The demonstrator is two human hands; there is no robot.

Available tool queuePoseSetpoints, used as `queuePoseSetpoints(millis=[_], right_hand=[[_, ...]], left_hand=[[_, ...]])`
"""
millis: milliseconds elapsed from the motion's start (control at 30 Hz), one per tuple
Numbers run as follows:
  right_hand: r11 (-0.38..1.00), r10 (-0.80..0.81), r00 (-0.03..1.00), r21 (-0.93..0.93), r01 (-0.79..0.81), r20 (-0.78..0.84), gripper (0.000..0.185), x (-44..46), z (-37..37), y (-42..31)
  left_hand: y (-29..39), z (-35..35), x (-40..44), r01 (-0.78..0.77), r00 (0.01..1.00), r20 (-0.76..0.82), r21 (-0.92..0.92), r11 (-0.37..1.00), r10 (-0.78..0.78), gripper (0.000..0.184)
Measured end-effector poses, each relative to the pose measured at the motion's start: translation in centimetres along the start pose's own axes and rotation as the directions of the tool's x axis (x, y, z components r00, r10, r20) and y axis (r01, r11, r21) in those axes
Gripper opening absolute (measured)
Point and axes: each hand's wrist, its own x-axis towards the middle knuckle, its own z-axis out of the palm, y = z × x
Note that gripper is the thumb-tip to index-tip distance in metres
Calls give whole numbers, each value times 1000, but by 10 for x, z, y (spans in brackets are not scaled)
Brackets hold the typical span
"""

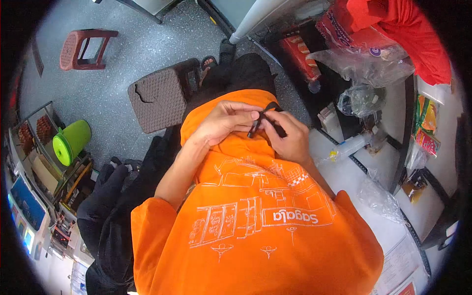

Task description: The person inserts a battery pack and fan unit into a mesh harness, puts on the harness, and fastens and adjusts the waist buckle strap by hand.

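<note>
A narrow black strap is held in front of my orange shirt, just above my lap. The fingers of my left hand are pinched together at its left side. My right hand grips the strap from the right, thumb and fingertips close to those of the left. Part of the black piece shows above the fingers and a short end points down between the hands. The rest is hidden by my fingers, and its exact kind cannot be made out.
A brown woven-pattern stool with a broken seat stands by my legs, a reddish stool farther off. At left are a green bin and a shelf with egg trays. Clear plastic bags and red cloth lie right.
</note>
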Motion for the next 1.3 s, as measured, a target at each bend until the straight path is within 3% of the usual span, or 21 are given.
queuePoseSetpoints(millis=[133,533,1033,1300], right_hand=[[997,-71,997,-29,71,4,15,-7,-5,12],[994,-105,994,-41,105,2,12,-5,-3,9],[992,-91,993,-75,97,71,15,-4,-3,14],[999,-25,999,44,23,34,15,-2,-14,10]], left_hand=[[0,-3,3,38,998,56,-48,998,-36,30],[-3,-4,5,42,999,27,65,997,-44,31],[-4,-1,10,-40,999,21,117,992,38,32],[-1,1,11,6,1000,8,94,996,-7,27]])
